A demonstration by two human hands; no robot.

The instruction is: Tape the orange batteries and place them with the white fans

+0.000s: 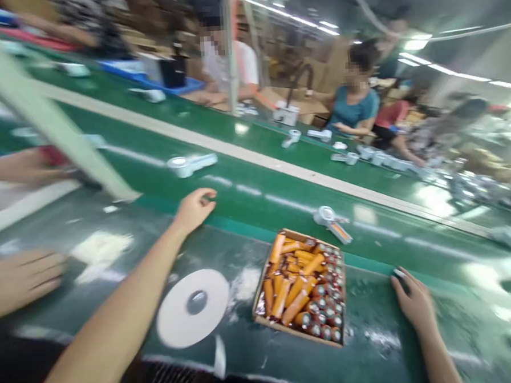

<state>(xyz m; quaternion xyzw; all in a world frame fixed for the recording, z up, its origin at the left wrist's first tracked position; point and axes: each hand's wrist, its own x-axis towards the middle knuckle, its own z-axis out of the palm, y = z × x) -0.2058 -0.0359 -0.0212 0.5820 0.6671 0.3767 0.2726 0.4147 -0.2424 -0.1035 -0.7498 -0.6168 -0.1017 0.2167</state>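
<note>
My left hand (193, 209) reaches forward to the near edge of the green conveyor belt (255, 191), its fingers curled in a loose pinch; nothing shows in them. My right hand (411, 300) rests on the worn work surface (114, 267) to the right of a cardboard box of orange batteries (301, 283), fingers bent down, a small grey object under the fingertips. A white flashlight part (331, 220) lies on the belt just beyond the box. A white disc (193, 315) lies on the surface between my arms.
Another flashlight (189, 163) rides the belt further left. Someone else's hand (22, 278) rests at the left edge, another arm (18, 167) above it. Several people sit across the belt with more flashlights (365, 154). A slanted metal strut (50, 119) crosses the left.
</note>
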